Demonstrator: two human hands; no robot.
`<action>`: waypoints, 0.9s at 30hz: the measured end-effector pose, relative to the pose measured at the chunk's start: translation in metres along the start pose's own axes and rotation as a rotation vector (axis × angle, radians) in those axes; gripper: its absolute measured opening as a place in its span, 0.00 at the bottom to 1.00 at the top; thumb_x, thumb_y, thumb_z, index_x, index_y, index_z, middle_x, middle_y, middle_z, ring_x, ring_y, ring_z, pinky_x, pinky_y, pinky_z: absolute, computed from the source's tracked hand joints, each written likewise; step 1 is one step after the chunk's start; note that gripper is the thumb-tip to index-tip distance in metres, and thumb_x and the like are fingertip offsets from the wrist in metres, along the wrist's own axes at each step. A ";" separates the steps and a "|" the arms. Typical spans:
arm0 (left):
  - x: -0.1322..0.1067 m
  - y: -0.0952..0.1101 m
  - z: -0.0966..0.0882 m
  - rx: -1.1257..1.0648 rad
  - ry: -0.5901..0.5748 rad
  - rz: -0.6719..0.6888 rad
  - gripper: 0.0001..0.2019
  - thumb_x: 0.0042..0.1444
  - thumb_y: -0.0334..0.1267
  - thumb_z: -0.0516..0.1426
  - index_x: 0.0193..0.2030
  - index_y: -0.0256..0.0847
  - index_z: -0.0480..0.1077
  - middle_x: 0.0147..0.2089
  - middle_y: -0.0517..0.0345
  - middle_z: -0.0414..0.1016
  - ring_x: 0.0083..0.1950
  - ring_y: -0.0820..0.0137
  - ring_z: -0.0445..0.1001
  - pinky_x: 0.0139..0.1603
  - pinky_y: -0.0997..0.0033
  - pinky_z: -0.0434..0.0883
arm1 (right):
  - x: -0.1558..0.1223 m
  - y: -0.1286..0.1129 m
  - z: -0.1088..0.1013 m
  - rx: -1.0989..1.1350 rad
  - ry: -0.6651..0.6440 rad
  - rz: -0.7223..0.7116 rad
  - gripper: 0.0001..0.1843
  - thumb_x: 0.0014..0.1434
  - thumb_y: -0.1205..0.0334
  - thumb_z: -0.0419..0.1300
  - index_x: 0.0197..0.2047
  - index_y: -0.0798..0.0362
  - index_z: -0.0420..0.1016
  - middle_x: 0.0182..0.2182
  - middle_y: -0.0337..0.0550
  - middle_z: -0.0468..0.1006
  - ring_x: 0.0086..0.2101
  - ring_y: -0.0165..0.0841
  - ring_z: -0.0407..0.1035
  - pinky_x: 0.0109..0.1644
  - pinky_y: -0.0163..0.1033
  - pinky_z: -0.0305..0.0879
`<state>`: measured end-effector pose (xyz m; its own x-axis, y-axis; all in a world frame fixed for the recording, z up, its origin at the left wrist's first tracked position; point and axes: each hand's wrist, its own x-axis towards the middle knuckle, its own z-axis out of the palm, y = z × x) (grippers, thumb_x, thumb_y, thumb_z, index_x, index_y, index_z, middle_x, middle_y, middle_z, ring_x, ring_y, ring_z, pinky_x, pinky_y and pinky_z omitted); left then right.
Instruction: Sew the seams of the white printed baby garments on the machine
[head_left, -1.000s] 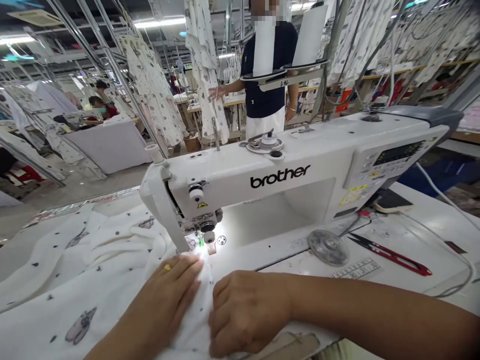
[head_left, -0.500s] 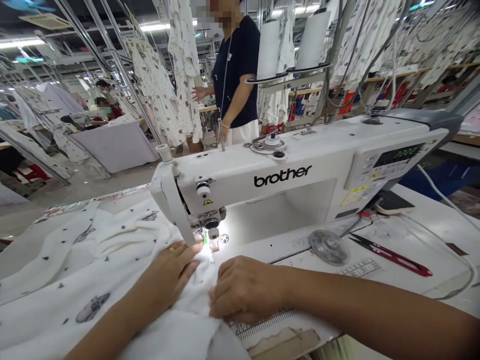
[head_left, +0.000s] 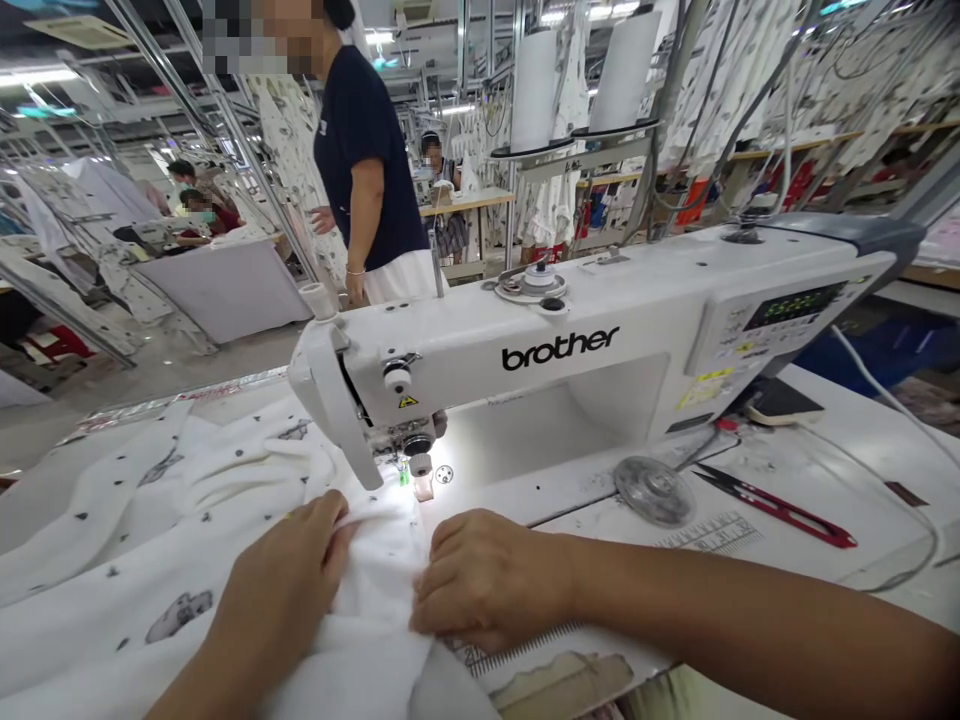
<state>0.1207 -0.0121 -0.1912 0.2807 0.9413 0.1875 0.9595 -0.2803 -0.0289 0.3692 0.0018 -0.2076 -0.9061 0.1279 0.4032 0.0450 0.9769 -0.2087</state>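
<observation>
White printed fabric [head_left: 161,540] lies in folds across the left of the sewing machine table, its edge running up under the needle area of a white sewing machine [head_left: 465,360]. My left hand [head_left: 296,560] pinches a fold of it, a little left of and below the presser foot. Curled on the fabric's right edge, my right hand [head_left: 487,580] grips it with the fingertips turned down and partly hidden. The machine's lamp lights the cloth by the needle.
Red-handled thread snips [head_left: 780,505] and a clear round dish [head_left: 655,491] lie right of my right hand. Two white thread cones [head_left: 534,90] stand behind the machine. A person in a dark top [head_left: 371,170] is beyond it, with hanging printed garments around.
My left hand has drawn back from the presser foot, down and left, lifting a fold of fabric. My right hand has barely moved. The person behind has walked left.
</observation>
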 end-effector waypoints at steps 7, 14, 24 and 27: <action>0.009 0.009 0.005 0.049 0.166 0.544 0.27 0.58 0.21 0.45 0.62 0.43 0.62 0.58 0.50 0.72 0.59 0.59 0.69 0.58 0.58 0.62 | 0.001 0.001 -0.006 0.034 -0.078 0.031 0.04 0.61 0.68 0.58 0.39 0.52 0.74 0.35 0.35 0.81 0.36 0.28 0.73 0.45 0.35 0.61; 0.022 0.006 0.001 -0.142 -0.035 0.584 0.33 0.56 0.20 0.48 0.67 0.49 0.59 0.59 0.56 0.73 0.57 0.63 0.71 0.57 0.62 0.68 | 0.002 0.004 -0.002 0.046 -0.067 0.032 0.03 0.62 0.67 0.58 0.39 0.52 0.74 0.34 0.37 0.81 0.35 0.28 0.73 0.45 0.35 0.62; 0.040 -0.021 0.017 -0.220 -0.080 0.518 0.19 0.64 0.26 0.45 0.53 0.44 0.70 0.51 0.53 0.76 0.53 0.62 0.74 0.55 0.57 0.72 | 0.003 0.009 0.007 0.036 0.056 0.216 0.07 0.64 0.70 0.57 0.40 0.53 0.76 0.35 0.40 0.82 0.37 0.28 0.76 0.48 0.35 0.65; 0.049 -0.022 0.012 -0.227 -0.088 0.516 0.18 0.63 0.26 0.44 0.47 0.43 0.74 0.48 0.57 0.77 0.52 0.62 0.74 0.54 0.59 0.73 | 0.005 0.012 0.007 0.017 0.082 0.254 0.08 0.64 0.70 0.56 0.38 0.53 0.76 0.34 0.39 0.83 0.36 0.28 0.76 0.49 0.36 0.65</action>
<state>0.1139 0.0429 -0.1932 0.7216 0.6813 0.1228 0.6709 -0.7320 0.1189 0.3624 0.0129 -0.2146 -0.8297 0.3828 0.4062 0.2591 0.9088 -0.3270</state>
